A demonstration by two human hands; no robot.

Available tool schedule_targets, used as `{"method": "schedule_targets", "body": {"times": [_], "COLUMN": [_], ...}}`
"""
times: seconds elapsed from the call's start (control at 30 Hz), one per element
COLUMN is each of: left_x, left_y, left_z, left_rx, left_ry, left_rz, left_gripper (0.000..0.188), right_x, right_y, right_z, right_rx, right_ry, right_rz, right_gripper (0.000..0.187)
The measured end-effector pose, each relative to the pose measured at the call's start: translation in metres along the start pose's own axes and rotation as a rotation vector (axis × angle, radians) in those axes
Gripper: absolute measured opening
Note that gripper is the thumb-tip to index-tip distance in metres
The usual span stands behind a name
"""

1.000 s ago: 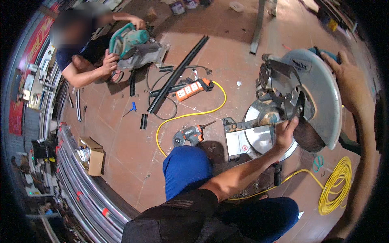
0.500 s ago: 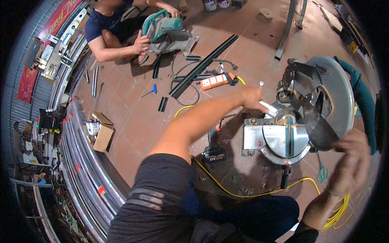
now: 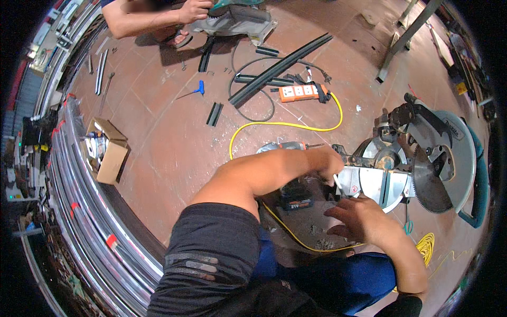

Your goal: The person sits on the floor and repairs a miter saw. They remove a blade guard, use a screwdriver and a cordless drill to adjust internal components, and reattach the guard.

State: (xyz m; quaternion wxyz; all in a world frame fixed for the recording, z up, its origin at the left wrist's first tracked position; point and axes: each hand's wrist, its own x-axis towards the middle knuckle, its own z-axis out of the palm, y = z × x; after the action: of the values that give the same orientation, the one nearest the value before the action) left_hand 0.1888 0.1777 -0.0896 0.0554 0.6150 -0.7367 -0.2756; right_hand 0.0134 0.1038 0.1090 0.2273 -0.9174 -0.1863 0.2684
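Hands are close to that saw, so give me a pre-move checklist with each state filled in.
1. Bare left hand apart from the dark, toothed circular blade: ok.
2. Bare right hand apart from the blade: ok.
3. Thin white piece held in the left hand: ok.
4. Blade teeth covered: not ok, the lower edge shows bare.
5. Yellow cable well clear of the blue-trousered legs: not ok, it runs close by them.
6. Grey-guarded metal mitre saw switched off: cannot tell.

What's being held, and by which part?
The left hand seems to hold a small white piece by its far end; whether the right hand holds anything is unclear.
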Motion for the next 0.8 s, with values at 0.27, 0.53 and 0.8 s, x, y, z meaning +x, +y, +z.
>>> {"method": "schedule_targets", "body": {"times": [0.27,0.53,0.8], "left_x": [0.056,0.120,0.133], "left_y": [0.014,0.082,0.156], "left_z": [0.038,0.099,0.133], "left_rx": [-0.207,-0.411,-0.289], "left_ry": [0.126,-0.192,-0.374], "left_rz": [0.102,0.337,0.527], "left_gripper": [0.036,0.026,0.026], "right_x": [0.016,0.015,0.005], "right_y": [0.020,0.008,-0.041], "right_z": [0.009,0.020,0.020], "right_rx": [0.129,0.580,0.931], "right_ry": [-0.156,-0.084,0.010], "right_rz": [0.484,0.599,0.761], "right_gripper": [0.066,0.068,0.072]}}
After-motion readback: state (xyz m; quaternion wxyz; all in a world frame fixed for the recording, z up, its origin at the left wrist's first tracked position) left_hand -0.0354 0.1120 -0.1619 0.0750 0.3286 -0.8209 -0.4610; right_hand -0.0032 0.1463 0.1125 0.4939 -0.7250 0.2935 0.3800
